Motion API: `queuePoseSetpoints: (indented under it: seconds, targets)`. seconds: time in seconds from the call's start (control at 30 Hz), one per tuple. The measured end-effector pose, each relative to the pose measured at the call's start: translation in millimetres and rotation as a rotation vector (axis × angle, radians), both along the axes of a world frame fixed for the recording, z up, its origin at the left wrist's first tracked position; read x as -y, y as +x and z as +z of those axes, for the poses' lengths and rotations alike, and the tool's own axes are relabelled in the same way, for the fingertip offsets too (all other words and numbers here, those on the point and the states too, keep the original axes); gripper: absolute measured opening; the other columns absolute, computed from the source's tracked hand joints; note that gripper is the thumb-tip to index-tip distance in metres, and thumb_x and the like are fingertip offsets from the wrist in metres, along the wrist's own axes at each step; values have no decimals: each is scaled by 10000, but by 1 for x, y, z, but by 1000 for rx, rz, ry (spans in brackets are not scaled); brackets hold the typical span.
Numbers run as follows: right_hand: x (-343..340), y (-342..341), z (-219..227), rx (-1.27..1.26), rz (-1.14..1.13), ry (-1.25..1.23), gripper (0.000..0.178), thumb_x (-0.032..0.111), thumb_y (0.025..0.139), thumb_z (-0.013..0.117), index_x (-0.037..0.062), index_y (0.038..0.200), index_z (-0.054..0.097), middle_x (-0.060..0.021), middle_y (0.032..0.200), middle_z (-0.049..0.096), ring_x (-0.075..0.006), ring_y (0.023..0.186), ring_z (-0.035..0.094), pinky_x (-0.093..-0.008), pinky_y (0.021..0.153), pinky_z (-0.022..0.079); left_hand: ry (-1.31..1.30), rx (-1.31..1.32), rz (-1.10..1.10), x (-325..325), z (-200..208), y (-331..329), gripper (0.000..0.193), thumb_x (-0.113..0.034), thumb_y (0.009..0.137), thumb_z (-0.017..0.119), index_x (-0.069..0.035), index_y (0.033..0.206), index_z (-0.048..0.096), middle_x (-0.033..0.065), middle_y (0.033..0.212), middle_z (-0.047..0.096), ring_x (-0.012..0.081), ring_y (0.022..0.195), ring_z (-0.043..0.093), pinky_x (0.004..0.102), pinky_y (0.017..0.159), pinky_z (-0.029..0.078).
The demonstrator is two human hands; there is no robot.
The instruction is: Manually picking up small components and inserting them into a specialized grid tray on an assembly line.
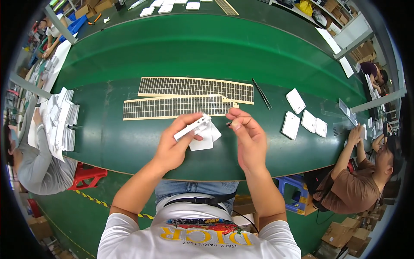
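Note:
My left hand (171, 146) is closed round a narrow white plastic case (192, 127), tilted on edge over the table, with small holes along its side. Just to the right, my right hand (251, 140) has thumb and forefinger pinched on a small dark piece (229, 124), too small to make out fully. Under the case, flat white plastic pieces (202, 143) lie on the green table, partly covered by my left fingers. Beyond my hands are two long beige sheets, a near sheet (172, 108) and a far sheet (194, 86), carrying rows of small black rectangles.
Black tweezers (262, 94) lie right of the sheets. Several white cases (290, 125) rest farther right. A stack of white parts (68, 118) stands at left. A raised green belt (194, 47) runs across the far side. Co-workers sit on both sides.

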State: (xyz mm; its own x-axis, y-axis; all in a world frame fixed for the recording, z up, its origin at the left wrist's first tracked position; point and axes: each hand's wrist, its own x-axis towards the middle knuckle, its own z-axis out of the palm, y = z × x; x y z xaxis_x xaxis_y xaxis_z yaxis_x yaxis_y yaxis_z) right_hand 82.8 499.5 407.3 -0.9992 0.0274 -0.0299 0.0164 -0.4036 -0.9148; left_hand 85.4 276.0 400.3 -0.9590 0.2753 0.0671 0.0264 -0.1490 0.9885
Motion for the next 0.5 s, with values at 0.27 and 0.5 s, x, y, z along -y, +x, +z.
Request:
queuePoseSetpoints:
  seconds: [0.27, 0.5]
  targets:
    - [27, 12, 10, -116, -95, 82, 74, 2, 1003, 696, 2, 1075, 707, -133, 1349, 636, -184, 1230, 611, -329, 1048, 486, -349, -466, 217, -21, -9, -3, 418, 103, 894, 684, -30, 1285, 751, 159, 1270, 735, 308, 1147, 710, 370, 995, 566]
    - [42, 11, 6, -146, -152, 147, 78, 16, 990, 716, -8, 1064, 703, -137, 1313, 652, -153, 1128, 612, -310, 1008, 494, -380, -645, 356, -36, -7, -9, 445, 116, 855, 709, -23, 1275, 754, 156, 1239, 733, 327, 1122, 713, 383, 950, 579]
